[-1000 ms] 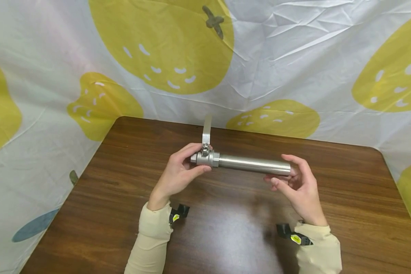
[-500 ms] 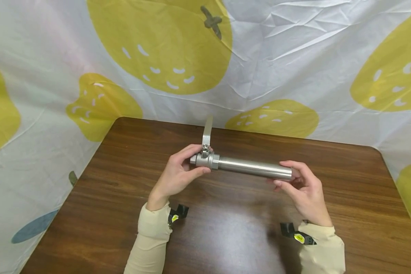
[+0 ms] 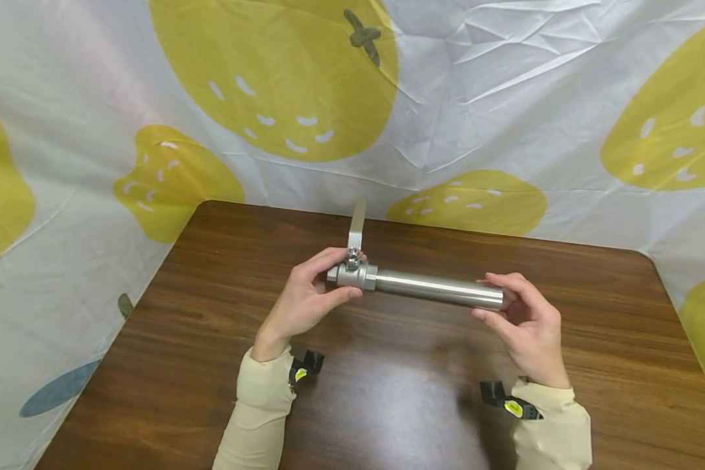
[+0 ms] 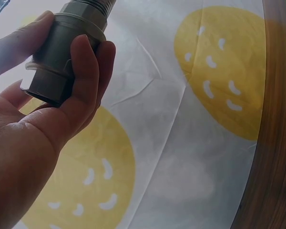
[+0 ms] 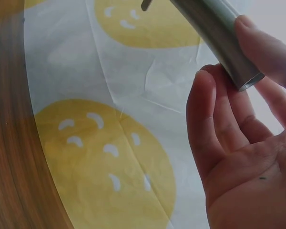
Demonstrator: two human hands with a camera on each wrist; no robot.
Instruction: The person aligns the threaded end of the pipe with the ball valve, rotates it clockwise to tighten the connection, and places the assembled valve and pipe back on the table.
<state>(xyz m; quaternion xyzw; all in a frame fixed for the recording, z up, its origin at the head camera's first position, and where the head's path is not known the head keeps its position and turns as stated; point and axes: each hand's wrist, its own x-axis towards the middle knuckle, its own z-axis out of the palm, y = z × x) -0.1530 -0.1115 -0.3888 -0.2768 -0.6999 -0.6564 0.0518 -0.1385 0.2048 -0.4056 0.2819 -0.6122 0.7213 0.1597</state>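
My left hand (image 3: 305,297) grips a silver ball valve (image 3: 352,275) by its body, thumb in front and fingers behind. The valve's flat lever handle (image 3: 356,225) points up and away. A smooth steel pipe (image 3: 435,288) extends rightward from the valve's hex end, held above the table and sloping slightly down. In the left wrist view, threads (image 4: 104,5) show beyond the valve body (image 4: 55,55). My right hand (image 3: 525,326) holds the pipe's free end between thumb and fingers. The right wrist view shows its open mouth (image 5: 252,82) facing the palm.
The brown wooden table (image 3: 200,365) lies beneath both hands. A white cloth with yellow fruit prints (image 3: 470,202) hangs along its back and left edges. Small black wrist cameras (image 3: 307,367) are strapped at both cuffs.
My right hand has shifted a little to the right, and its thumb and fingers have drawn in on the pipe's end. The pipe's right end has dipped slightly; my left hand has barely moved.
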